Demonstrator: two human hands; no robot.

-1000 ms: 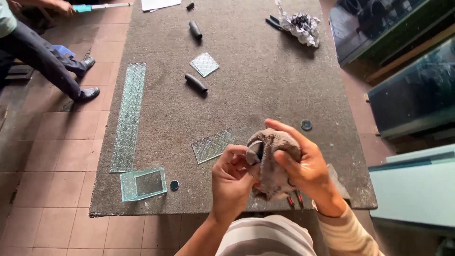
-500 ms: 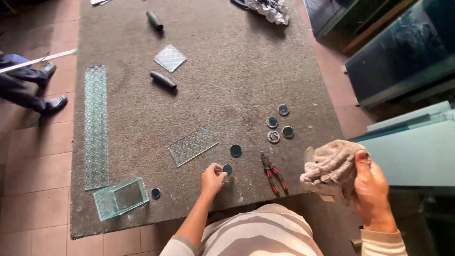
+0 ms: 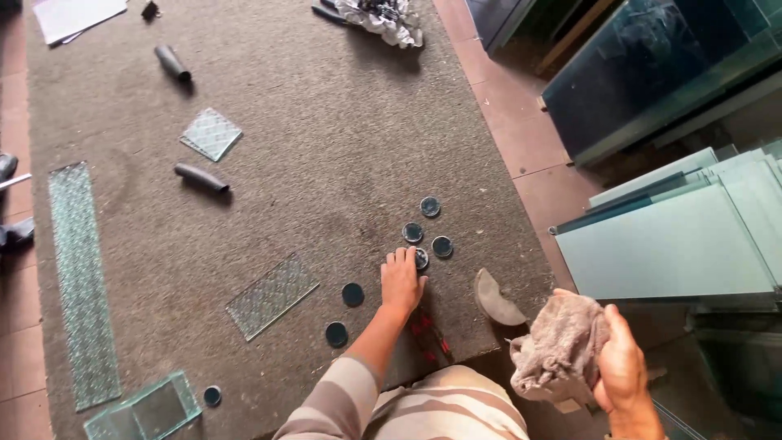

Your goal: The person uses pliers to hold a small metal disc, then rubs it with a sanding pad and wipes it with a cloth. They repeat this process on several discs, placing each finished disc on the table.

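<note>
Bare mat (image 3: 326,122) ahead; 3 discs (image 3: 413,233) crowd the left hand (image 3: 401,281)

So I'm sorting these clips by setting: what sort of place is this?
Most likely a glass workshop. Large glass sheets lean in stacks beside a carpet-covered table, which carries cut patterned glass pieces and small round discs. The right hand holds a cloth.
</note>
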